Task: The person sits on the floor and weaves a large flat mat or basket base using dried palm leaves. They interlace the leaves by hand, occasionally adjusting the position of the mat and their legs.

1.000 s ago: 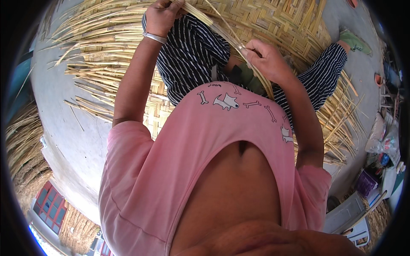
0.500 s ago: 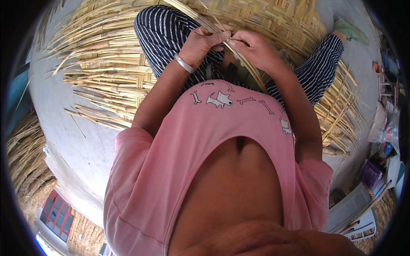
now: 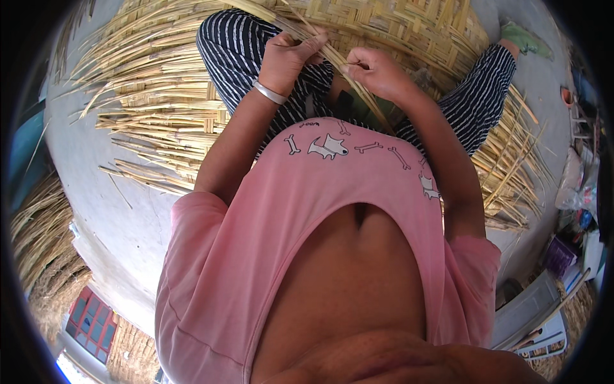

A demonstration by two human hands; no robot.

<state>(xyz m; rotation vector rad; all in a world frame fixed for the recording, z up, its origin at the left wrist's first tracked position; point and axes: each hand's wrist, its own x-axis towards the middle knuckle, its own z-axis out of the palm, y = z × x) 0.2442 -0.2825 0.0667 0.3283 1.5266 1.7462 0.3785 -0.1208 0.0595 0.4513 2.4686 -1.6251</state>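
A bundle of long, flat reed strips [image 3: 368,100] runs slantwise across my lap, from the upper left down toward my shirt. My left hand [image 3: 289,59], with a silver bangle at the wrist, is closed around the strips above my knee. Lower along the bundle my right hand [image 3: 378,72] pinches at its edge with thumb and curled fingers. A thin strip stands off from the rest near my left fingers. Beneath my legs spreads a woven reed mat [image 3: 409,32], its loose strip ends [image 3: 160,96] fanning out on the left.
Crossed legs in striped trousers [image 3: 233,54] rest on the mat. Grey concrete floor [image 3: 121,224] lies to the left, with piled dry stalks [image 3: 41,237] beyond it. Bags and household clutter [image 3: 579,185] line the right edge. A green shoe [image 3: 526,41] shows at the upper right.
My hands have moved apart: the left has slid up and left along the strips, while the right stays close to its earlier place.
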